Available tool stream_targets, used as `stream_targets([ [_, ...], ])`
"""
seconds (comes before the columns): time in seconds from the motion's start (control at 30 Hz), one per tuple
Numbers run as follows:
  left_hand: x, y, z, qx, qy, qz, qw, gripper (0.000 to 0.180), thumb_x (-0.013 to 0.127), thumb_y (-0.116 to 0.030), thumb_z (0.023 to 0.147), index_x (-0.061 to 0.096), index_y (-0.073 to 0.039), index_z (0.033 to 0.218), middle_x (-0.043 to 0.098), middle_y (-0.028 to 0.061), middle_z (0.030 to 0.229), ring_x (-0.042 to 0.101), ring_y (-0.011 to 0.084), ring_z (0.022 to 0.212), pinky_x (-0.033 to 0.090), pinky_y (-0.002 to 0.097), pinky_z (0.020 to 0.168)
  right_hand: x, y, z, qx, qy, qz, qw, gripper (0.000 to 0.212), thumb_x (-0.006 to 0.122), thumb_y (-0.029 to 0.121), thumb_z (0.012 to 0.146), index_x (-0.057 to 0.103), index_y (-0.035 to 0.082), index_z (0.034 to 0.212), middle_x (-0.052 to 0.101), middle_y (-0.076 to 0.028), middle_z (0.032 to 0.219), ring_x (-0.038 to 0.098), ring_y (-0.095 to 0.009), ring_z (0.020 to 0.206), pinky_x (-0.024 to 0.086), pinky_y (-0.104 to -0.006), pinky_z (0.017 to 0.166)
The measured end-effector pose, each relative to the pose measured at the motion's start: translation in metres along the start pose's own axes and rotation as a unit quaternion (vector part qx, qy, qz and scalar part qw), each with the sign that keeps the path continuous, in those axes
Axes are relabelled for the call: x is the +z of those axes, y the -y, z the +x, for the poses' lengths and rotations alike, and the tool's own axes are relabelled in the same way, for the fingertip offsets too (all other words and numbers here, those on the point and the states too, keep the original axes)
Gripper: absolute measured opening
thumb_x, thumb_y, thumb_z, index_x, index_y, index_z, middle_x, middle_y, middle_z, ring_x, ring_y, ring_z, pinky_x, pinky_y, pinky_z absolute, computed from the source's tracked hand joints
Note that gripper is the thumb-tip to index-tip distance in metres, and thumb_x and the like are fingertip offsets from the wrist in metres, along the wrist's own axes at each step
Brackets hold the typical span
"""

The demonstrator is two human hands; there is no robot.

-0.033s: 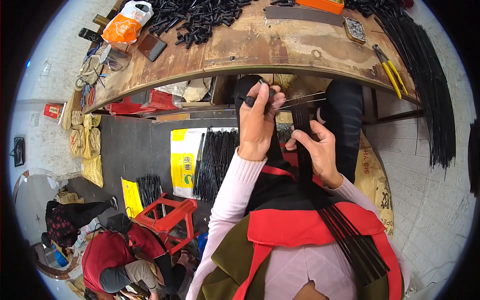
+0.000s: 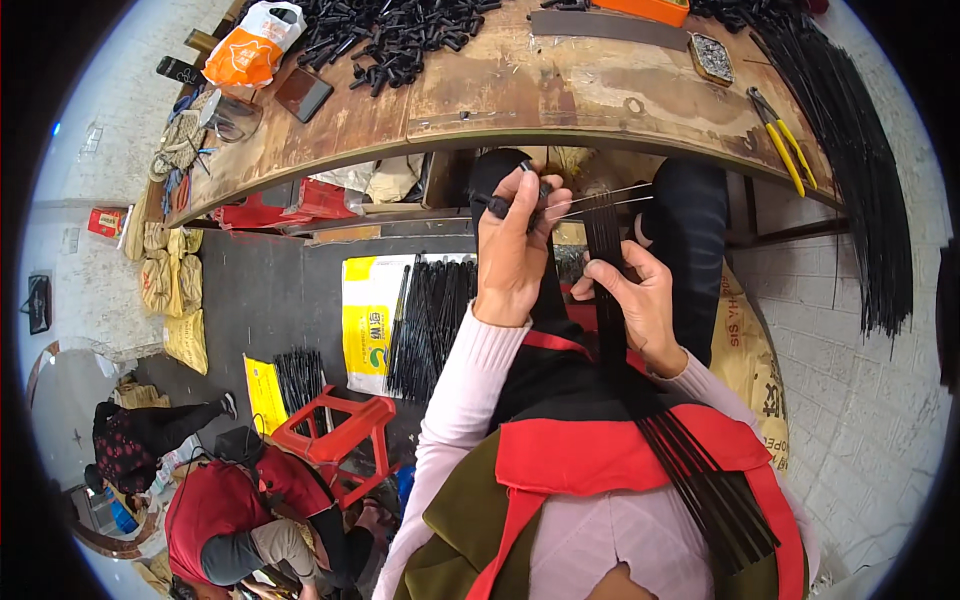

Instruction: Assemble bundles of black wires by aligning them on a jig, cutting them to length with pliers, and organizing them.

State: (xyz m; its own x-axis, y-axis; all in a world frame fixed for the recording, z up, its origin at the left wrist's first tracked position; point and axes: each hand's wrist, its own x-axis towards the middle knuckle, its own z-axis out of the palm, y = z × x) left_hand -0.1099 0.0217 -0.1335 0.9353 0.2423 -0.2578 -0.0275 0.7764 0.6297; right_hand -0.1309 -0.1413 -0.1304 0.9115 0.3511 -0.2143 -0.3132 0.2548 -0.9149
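Observation:
My left hand [image 2: 515, 245] is closed around small black plastic pieces, one with a rounded end showing beside the thumb. Two thin silvery rods [image 2: 625, 198] stick out to the right of its fingers and cross the upper end of a bundle of long, thin black strips [image 2: 604, 235]. Pinched between thumb and fingers, that bundle is in my right hand [image 2: 640, 305]. Its lower part fans out over my red and black apron [image 2: 620, 452]. The inner ends of the silvery rods are hidden by my left fingers.
Ahead stands a wooden workbench [image 2: 560, 100] with a heap of black plastic pieces [image 2: 385, 35], yellow-handled pliers [image 2: 782, 145] and long black strips [image 2: 850, 170] hanging off its right. At left are a red stool [image 2: 335, 440], sacks with black rods [image 2: 432, 330] and a crouching co-worker [image 2: 225, 510].

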Motion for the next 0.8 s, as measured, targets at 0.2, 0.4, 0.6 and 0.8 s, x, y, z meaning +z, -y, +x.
stream_targets([
  [0.2, 0.002, -0.008, -0.019, -0.043, 0.023, 0.005, 0.999, 0.025, 0.066, -0.018, 0.095, 0.063, -0.002, 0.113, 0.068, 0.013, 0.106, 0.068, 0.0204, 0.098, 0.058, 0.0282, 0.086, 0.003, 0.004, -0.004, 0.007, 0.003, 0.024, 1.0, 0.016, 0.064, 0.007, 0.093, 0.061, -0.006, 0.103, 0.067, -0.01, 0.084, 0.067, -0.016, 0.073, 0.055, -0.0282, 0.07],
  [0.4, 0.005, -0.005, -0.018, -0.055, 0.037, 0.018, 0.998, 0.027, 0.069, -0.018, 0.093, 0.063, -0.001, 0.113, 0.067, 0.0127, 0.11, 0.068, 0.0214, 0.095, 0.059, 0.0286, 0.083, 0.004, 0.007, -0.006, -0.001, 0.003, 0.006, 1.0, 0.017, 0.064, 0.008, 0.094, 0.062, -0.005, 0.105, 0.067, -0.009, 0.081, 0.066, -0.015, 0.072, 0.055, -0.0271, 0.069],
  [0.6, 0.002, -0.002, -0.016, -0.052, 0.036, 0.025, 0.998, 0.02, 0.069, -0.017, 0.093, 0.067, -0.002, 0.107, 0.067, 0.0086, 0.108, 0.065, 0.0177, 0.096, 0.056, 0.03, 0.088, 0.003, 0.005, -0.007, -0.014, -0.008, 0.013, 1.0, 0.018, 0.065, 0.009, 0.093, 0.062, -0.004, 0.105, 0.067, -0.009, 0.08, 0.065, -0.014, 0.071, 0.055, -0.0271, 0.069],
  [0.8, 0.013, -0.004, -0.021, -0.059, 0.044, 0.042, 0.996, 0.028, 0.066, -0.018, 0.095, 0.064, 0.0, 0.117, 0.066, 0.0092, 0.105, 0.065, 0.0181, 0.095, 0.056, 0.0315, 0.087, 0.002, 0.006, -0.006, -0.01, -0.008, 0.017, 1.0, 0.016, 0.065, 0.009, 0.093, 0.062, -0.004, 0.102, 0.066, -0.008, 0.08, 0.065, -0.014, 0.07, 0.054, -0.027, 0.068],
])
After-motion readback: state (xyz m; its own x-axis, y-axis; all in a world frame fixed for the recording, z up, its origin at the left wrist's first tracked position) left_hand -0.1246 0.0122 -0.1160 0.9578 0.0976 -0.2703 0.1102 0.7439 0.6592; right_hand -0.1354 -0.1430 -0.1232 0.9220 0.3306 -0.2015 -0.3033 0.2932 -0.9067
